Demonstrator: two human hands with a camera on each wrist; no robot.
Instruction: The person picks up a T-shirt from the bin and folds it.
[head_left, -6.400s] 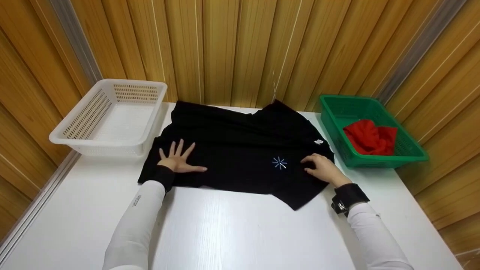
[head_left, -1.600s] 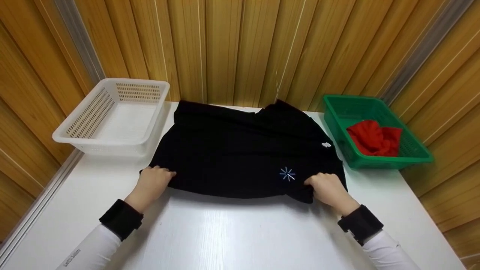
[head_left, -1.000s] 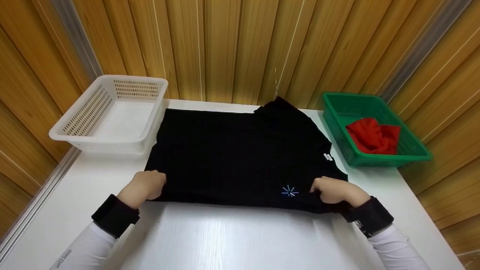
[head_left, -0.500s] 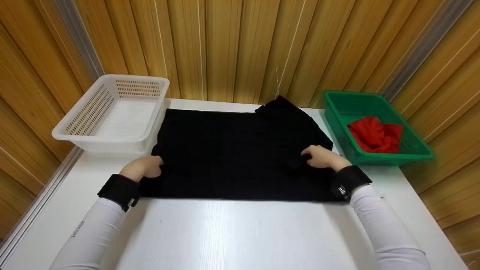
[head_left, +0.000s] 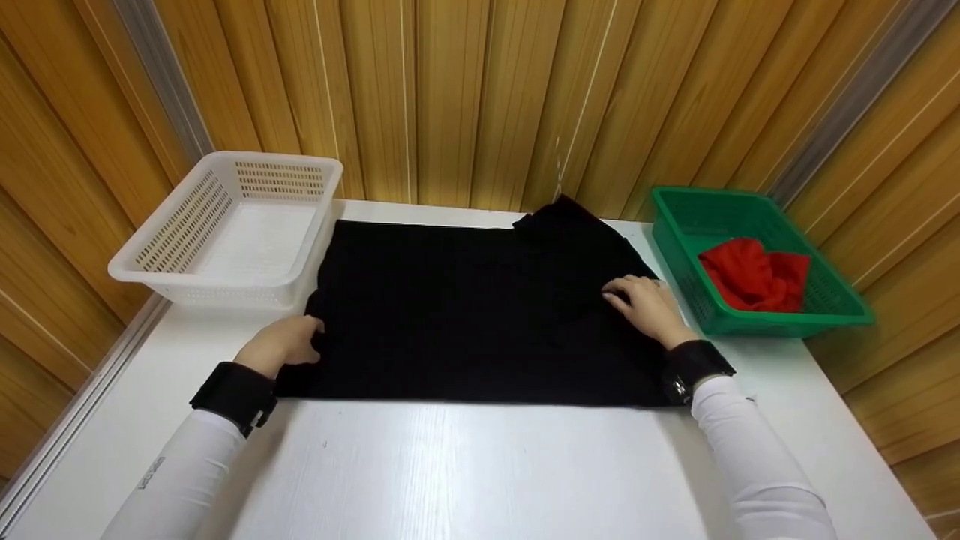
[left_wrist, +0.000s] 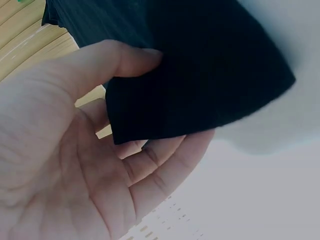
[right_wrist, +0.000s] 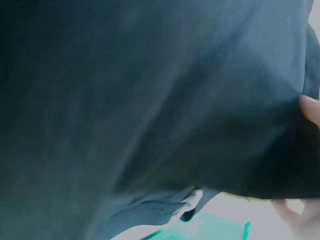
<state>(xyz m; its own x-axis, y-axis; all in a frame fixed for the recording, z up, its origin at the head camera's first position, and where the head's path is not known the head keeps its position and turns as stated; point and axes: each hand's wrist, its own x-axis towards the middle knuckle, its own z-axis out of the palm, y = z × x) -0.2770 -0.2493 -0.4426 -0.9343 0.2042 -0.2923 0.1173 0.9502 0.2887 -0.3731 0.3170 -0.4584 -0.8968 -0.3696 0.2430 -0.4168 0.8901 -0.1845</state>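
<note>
A black T-shirt (head_left: 450,315) lies spread across the white table, its near edge straight and one sleeve (head_left: 564,214) sticking out at the back right. At the shirt's left edge is my left hand (head_left: 281,345). The left wrist view shows its thumb (left_wrist: 135,60) on top of a corner of black cloth (left_wrist: 210,85) and its fingers underneath. My right hand (head_left: 646,304) is at the collar end; in the right wrist view it holds the cloth (right_wrist: 150,100) between a fingertip (right_wrist: 311,109) and fingers below, partly out of frame. The starburst print is hidden.
A white perforated basket (head_left: 217,283) stands at the back left, close to the shirt. To the right, a green basket (head_left: 780,324) holds a red cloth (head_left: 754,276). Wood-patterned panels (head_left: 450,97) close off the back and sides. Bare white table (head_left: 450,472) lies in front.
My left hand, earlier spread flat on the shirt, now grips its left edge. Both hands pulled the near side forward, then moved back. The print and white label went out of sight; the near edge straightened.
</note>
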